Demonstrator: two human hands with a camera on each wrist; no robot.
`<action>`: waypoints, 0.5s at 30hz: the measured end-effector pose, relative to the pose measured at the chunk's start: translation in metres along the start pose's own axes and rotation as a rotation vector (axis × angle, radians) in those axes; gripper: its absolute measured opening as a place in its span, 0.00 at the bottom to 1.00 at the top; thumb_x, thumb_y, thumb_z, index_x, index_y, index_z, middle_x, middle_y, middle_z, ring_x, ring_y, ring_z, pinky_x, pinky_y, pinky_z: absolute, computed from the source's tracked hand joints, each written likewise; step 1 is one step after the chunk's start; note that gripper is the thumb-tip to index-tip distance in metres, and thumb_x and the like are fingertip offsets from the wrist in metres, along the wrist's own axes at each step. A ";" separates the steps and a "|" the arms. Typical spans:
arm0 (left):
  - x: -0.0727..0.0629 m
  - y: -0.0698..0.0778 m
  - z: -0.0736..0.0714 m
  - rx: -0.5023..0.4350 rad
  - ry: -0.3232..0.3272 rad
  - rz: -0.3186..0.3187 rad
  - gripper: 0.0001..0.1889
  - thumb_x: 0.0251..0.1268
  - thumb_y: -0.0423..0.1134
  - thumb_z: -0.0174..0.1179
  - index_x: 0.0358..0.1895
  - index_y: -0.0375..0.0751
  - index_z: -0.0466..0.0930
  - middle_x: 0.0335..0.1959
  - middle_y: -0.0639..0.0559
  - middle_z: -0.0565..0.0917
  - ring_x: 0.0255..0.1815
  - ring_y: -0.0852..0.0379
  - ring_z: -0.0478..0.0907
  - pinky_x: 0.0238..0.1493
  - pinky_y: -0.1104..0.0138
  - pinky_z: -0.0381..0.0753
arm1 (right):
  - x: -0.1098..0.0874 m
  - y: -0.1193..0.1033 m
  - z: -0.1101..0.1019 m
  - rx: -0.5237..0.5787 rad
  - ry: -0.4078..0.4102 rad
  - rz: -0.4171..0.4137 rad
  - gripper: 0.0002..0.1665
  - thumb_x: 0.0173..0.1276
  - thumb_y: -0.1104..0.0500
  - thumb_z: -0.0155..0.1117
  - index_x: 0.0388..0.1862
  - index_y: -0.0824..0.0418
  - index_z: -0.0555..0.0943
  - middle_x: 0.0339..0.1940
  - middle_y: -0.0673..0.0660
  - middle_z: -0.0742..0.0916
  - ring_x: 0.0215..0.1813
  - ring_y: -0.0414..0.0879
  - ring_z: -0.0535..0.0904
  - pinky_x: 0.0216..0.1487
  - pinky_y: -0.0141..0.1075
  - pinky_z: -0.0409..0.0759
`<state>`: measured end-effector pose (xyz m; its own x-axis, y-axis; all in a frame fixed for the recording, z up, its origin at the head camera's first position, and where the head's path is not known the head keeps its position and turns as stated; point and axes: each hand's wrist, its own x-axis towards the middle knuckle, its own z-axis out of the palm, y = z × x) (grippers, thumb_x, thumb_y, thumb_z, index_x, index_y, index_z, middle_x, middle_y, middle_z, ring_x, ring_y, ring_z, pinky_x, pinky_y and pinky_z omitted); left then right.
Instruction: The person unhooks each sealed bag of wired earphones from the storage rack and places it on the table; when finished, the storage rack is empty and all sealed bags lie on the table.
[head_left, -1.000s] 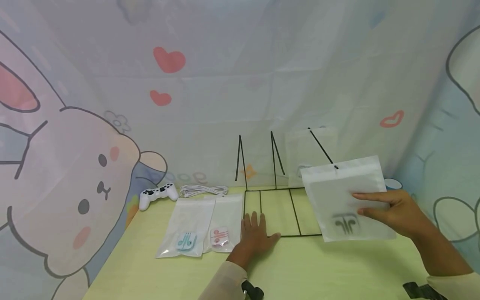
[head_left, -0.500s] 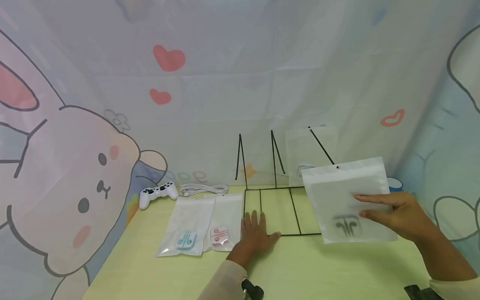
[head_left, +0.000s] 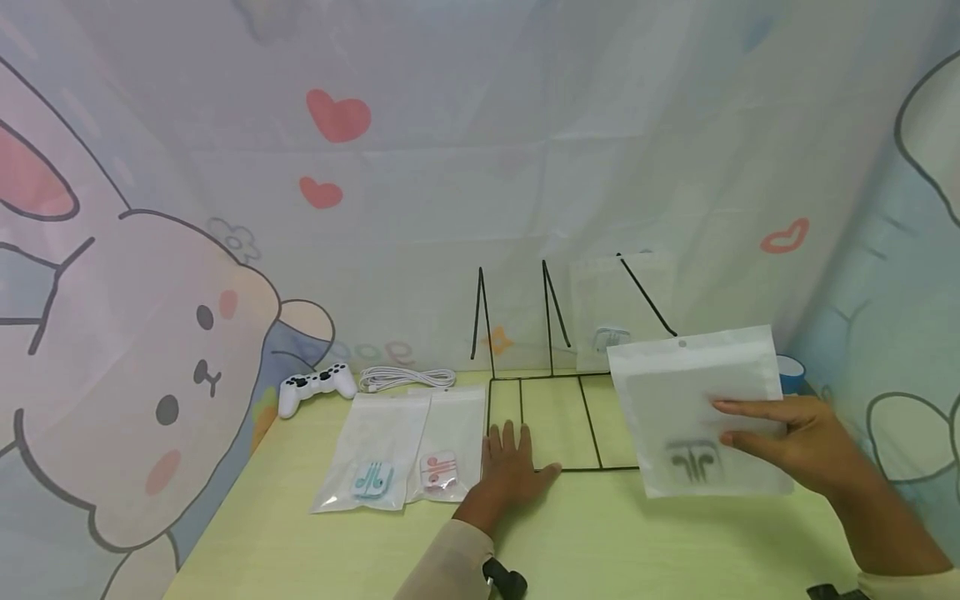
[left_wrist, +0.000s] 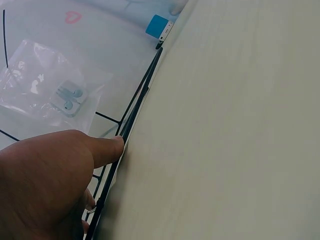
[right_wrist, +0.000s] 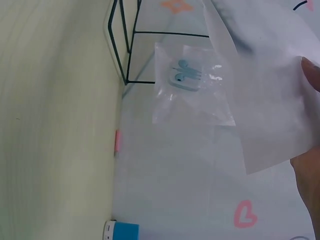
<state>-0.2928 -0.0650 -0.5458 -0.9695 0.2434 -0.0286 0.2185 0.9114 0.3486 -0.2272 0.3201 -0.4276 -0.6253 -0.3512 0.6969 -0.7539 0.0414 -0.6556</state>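
Note:
My right hand (head_left: 817,437) grips the right side of a white zip bag (head_left: 697,383), its thumb and index finger on the face toward me. Dark earphones (head_left: 693,461) show through the bag. Its punched hole sits just below and right of the tip of the rack's right hook (head_left: 647,293). My left hand (head_left: 512,473) lies with straight fingers on the base of a black wire rack (head_left: 591,421); in the left wrist view the thumb (left_wrist: 107,150) touches the front rail. Another bag with earphones (right_wrist: 186,77) hangs farther back on the right hook.
Two bags holding turquoise earphones (head_left: 372,481) and pink earphones (head_left: 439,472) lie left of the rack. Behind them are a white game controller (head_left: 317,388) and a coiled white cable (head_left: 407,379). A blue and white object (head_left: 791,375) stands back right, near the printed backdrop (head_left: 450,192).
The right hand and its bag have shifted slightly down and right, and the bag's hole has come away from the hook tip. The left hand has stayed in place.

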 end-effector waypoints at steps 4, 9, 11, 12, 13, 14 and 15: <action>0.000 -0.001 0.000 0.001 -0.002 0.004 0.49 0.79 0.70 0.53 0.87 0.36 0.57 0.89 0.32 0.56 0.91 0.27 0.48 0.89 0.36 0.50 | -0.004 -0.003 -0.001 -0.144 0.009 0.168 0.31 0.55 0.86 0.74 0.59 0.74 0.88 0.48 0.45 0.96 0.44 0.38 0.95 0.37 0.32 0.91; 0.002 -0.002 0.004 -0.031 -0.004 0.006 0.49 0.79 0.67 0.56 0.87 0.35 0.57 0.89 0.31 0.55 0.91 0.26 0.46 0.89 0.35 0.47 | -0.007 0.002 -0.005 -0.266 0.038 0.375 0.29 0.62 0.75 0.80 0.64 0.66 0.89 0.44 0.36 0.95 0.39 0.37 0.94 0.34 0.36 0.91; 0.004 -0.003 0.007 -0.046 0.001 0.005 0.49 0.79 0.67 0.56 0.87 0.35 0.57 0.89 0.31 0.54 0.91 0.25 0.45 0.89 0.35 0.46 | -0.007 0.008 -0.009 -0.255 0.049 0.441 0.30 0.63 0.73 0.80 0.65 0.64 0.88 0.42 0.37 0.95 0.38 0.39 0.94 0.32 0.38 0.91; 0.004 -0.004 0.009 -0.052 0.003 0.003 0.49 0.79 0.67 0.56 0.88 0.35 0.56 0.90 0.31 0.54 0.91 0.26 0.44 0.90 0.34 0.45 | -0.007 0.011 -0.012 -0.249 0.051 0.466 0.30 0.64 0.72 0.80 0.66 0.63 0.88 0.42 0.37 0.95 0.37 0.40 0.94 0.32 0.39 0.91; 0.005 -0.005 0.010 -0.055 0.012 0.006 0.49 0.79 0.67 0.56 0.87 0.34 0.57 0.89 0.30 0.55 0.91 0.25 0.45 0.89 0.34 0.46 | -0.007 0.015 -0.014 -0.237 0.052 0.492 0.30 0.65 0.71 0.80 0.67 0.62 0.88 0.41 0.37 0.95 0.37 0.41 0.95 0.32 0.40 0.91; 0.005 -0.005 0.011 -0.056 0.019 0.008 0.49 0.79 0.67 0.57 0.87 0.34 0.57 0.89 0.30 0.55 0.91 0.25 0.46 0.89 0.33 0.46 | -0.007 0.018 -0.017 -0.232 0.053 0.510 0.30 0.65 0.71 0.80 0.67 0.62 0.87 0.42 0.37 0.95 0.36 0.42 0.95 0.32 0.41 0.91; 0.005 -0.005 0.011 -0.058 0.024 0.010 0.49 0.79 0.67 0.57 0.87 0.34 0.58 0.89 0.30 0.55 0.91 0.25 0.46 0.89 0.33 0.46 | -0.006 0.021 -0.019 -0.225 0.053 0.531 0.31 0.65 0.70 0.80 0.68 0.62 0.87 0.43 0.36 0.94 0.36 0.43 0.95 0.32 0.41 0.92</action>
<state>-0.2976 -0.0646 -0.5582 -0.9698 0.2438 -0.0027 0.2221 0.8883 0.4021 -0.2428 0.3414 -0.4403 -0.9344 -0.1810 0.3068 -0.3549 0.3987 -0.8456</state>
